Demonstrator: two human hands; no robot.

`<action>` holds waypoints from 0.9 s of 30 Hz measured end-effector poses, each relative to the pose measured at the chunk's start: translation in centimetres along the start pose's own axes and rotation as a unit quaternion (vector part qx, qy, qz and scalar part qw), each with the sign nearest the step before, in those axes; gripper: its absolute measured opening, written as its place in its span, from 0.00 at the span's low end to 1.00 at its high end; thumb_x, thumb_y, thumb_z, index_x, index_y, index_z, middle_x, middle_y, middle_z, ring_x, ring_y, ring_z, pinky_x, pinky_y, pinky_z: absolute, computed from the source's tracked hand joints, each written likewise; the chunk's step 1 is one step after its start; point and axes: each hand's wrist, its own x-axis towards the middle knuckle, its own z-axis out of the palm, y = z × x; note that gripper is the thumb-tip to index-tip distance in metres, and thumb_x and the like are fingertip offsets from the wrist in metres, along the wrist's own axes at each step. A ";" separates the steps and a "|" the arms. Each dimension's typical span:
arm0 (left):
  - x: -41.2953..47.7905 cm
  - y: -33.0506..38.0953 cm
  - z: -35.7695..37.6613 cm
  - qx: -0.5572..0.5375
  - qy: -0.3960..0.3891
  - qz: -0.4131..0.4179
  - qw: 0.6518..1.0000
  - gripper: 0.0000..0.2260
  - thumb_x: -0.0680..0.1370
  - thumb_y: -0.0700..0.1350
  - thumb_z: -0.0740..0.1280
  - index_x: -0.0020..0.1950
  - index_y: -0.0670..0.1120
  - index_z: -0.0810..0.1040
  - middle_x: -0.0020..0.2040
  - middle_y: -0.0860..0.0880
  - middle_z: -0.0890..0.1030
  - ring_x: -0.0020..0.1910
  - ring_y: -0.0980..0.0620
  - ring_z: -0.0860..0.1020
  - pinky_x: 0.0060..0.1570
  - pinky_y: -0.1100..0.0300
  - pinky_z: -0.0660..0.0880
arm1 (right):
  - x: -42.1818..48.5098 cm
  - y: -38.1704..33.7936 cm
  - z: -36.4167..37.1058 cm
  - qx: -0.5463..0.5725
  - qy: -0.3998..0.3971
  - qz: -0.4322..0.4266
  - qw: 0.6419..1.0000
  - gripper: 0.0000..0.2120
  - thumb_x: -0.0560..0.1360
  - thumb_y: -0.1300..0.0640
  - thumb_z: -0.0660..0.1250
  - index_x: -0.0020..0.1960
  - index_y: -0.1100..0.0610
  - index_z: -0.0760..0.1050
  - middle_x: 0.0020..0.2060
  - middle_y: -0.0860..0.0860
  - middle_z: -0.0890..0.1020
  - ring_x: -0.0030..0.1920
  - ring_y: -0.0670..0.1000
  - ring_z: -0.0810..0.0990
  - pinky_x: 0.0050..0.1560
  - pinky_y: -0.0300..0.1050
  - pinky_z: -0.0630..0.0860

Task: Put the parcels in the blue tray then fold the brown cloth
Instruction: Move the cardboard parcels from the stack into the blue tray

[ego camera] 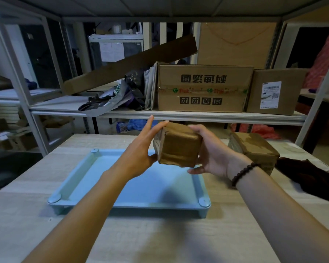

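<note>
The left hand (141, 149) lies flat against the left face of a brown taped parcel (179, 147), its fingers straight and together and pointing away from the person, with the thumb at the lower left corner. The right hand (213, 158) cups the parcel's right side: its fingers curl over the far top edge and its thumb reaches beneath. How far those fingers wrap behind is hidden by the parcel. A dark beaded bracelet (243, 173) sits on the right wrist.

Held between both hands, the parcel is in the air and slightly tilted, above the far right part of the blue tray (78, 173). The tray lies on the pale wood-grain counter (160, 240), directly in front of the person.

A second parcel (254, 149) rests on the counter to the right of the tray, partly behind the right wrist. The brown cloth (308, 177) lies crumpled just beside it, nearer the counter's right edge.

Beyond the counter, a metal shelf (198, 115) carries a large cardboard box (201, 88) with printed characters.
</note>
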 end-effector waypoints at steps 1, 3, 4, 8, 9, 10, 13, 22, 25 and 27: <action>0.0 -0.1 0.1 0.021 0.010 0.004 1.000 0.49 0.75 0.36 0.73 0.76 0.73 0.46 0.83 0.55 0.44 0.73 0.42 0.67 0.62 0.48 0.73 | 0.2 0.2 0.2 0.021 0.006 -0.019 1.000 0.29 0.67 0.32 0.70 0.57 0.53 0.80 0.50 0.57 0.86 0.51 0.59 0.85 0.40 0.51 0.81; 0.0 -0.2 0.2 -0.018 0.027 -0.033 0.999 0.44 0.80 0.33 0.64 0.76 0.73 0.45 0.81 0.53 0.58 0.69 0.45 0.73 0.59 0.49 0.74 | 0.7 0.5 0.5 0.058 0.014 -0.067 0.996 0.21 0.67 0.39 0.72 0.54 0.51 0.79 0.48 0.56 0.83 0.50 0.57 0.82 0.40 0.50 0.80; 0.1 -0.1 0.2 -0.080 0.031 -0.076 0.993 0.39 0.82 0.36 0.61 0.76 0.73 0.47 0.75 0.54 0.70 0.63 0.50 0.77 0.57 0.52 0.74 | 0.9 0.6 0.7 0.071 0.022 -0.093 0.993 0.21 0.66 0.40 0.73 0.53 0.51 0.79 0.48 0.55 0.82 0.51 0.56 0.81 0.40 0.50 0.80; -0.1 0.7 -0.1 -0.412 -0.030 -0.245 0.877 0.30 0.74 0.70 0.64 0.74 0.63 0.67 0.59 0.58 0.83 0.53 0.54 0.85 0.56 0.45 0.79 | 1.0 0.8 1.6 0.080 0.069 -0.181 0.978 0.31 0.64 0.43 0.77 0.63 0.53 0.75 0.53 0.52 0.82 0.53 0.53 0.83 0.44 0.50 0.81; -0.2 0.8 -0.1 -0.449 -0.048 -0.250 0.856 0.33 0.69 0.72 0.67 0.72 0.60 0.71 0.62 0.54 0.81 0.54 0.50 0.84 0.55 0.43 0.80 | 1.1 1.0 1.8 0.069 0.079 -0.196 0.975 0.31 0.65 0.44 0.77 0.65 0.51 0.74 0.55 0.51 0.83 0.55 0.52 0.83 0.47 0.50 0.81; -0.3 0.9 0.1 -0.472 -0.053 -0.248 0.844 0.35 0.67 0.71 0.71 0.70 0.58 0.73 0.64 0.51 0.80 0.55 0.47 0.84 0.55 0.43 0.81 | 1.1 1.2 2.0 0.058 0.082 -0.207 0.973 0.31 0.66 0.45 0.77 0.65 0.49 0.73 0.58 0.51 0.83 0.57 0.52 0.83 0.50 0.51 0.81; -0.3 0.7 0.7 -0.504 -0.022 -0.245 0.828 0.34 0.68 0.58 0.79 0.71 0.54 0.72 0.61 0.47 0.82 0.56 0.46 0.84 0.53 0.49 0.81 | 1.0 1.8 2.3 0.036 0.063 -0.213 0.974 0.30 0.68 0.46 0.76 0.67 0.45 0.71 0.61 0.50 0.82 0.61 0.52 0.81 0.62 0.54 0.78; -2.0 -1.7 1.3 -0.368 0.051 -0.227 0.900 0.40 0.70 0.42 0.79 0.76 0.55 0.63 0.70 0.54 0.70 0.57 0.49 0.81 0.52 0.58 0.80 | 0.4 1.0 1.9 0.023 0.117 -0.197 0.973 0.33 0.66 0.28 0.63 0.62 0.48 0.77 0.60 0.50 0.82 0.62 0.55 0.78 0.58 0.57 0.75; -2.4 -2.5 1.5 -0.270 0.068 -0.192 0.941 0.39 0.70 0.37 0.78 0.73 0.60 0.63 0.69 0.55 0.64 0.62 0.50 0.74 0.40 0.69 0.78 | 0.5 0.7 1.8 -0.017 0.149 -0.200 0.968 0.39 0.62 0.24 0.65 0.66 0.44 0.72 0.60 0.49 0.81 0.59 0.52 0.80 0.56 0.57 0.78; -2.6 -2.4 1.7 -0.217 0.077 -0.161 0.960 0.39 0.71 0.35 0.76 0.72 0.60 0.62 0.66 0.57 0.62 0.62 0.51 0.72 0.47 0.67 0.77 | 0.7 0.8 1.9 -0.068 0.146 -0.177 0.971 0.48 0.61 0.23 0.67 0.74 0.46 0.65 0.64 0.48 0.78 0.60 0.50 0.79 0.55 0.56 0.79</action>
